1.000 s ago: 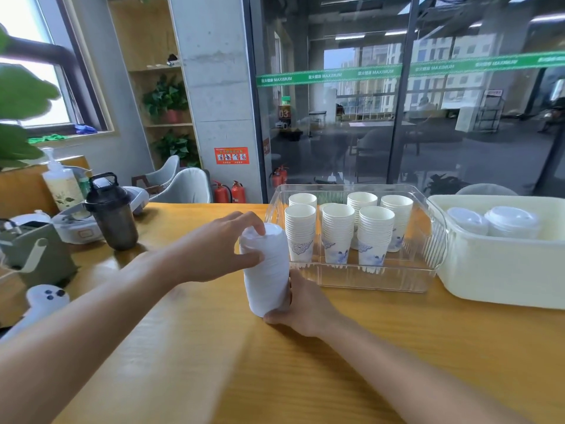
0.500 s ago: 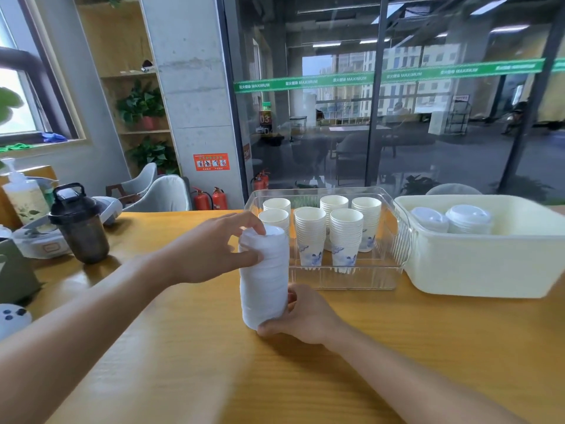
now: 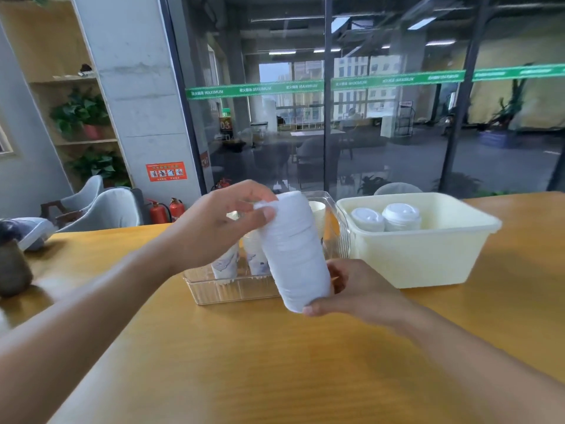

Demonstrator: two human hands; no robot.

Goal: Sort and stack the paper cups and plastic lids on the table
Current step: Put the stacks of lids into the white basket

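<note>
Wooden table spans the view, under both forearms. Cream plastic bin sits on it, right of the rt fingers, just beside the clear tray; inside, two short stacks of white lids stand side by side near its left wall. Clear plastic tray sits behind the fingers of both hands, holding upright stacks of paper cups, mostly hidden by the held item. Lid stack, tall white column w/ top tilted left, is lifted off the table btwn both hands, in front of the tray. Left hand grips its upper end: thumb pressed on the near face, fingers curled over the top rim. Right hand grips its lower end: thumb under the base edge, fingers wrapped round the far side, mostly hidden. Image is motion-blurred, so individual lids can't be told apart.
</note>
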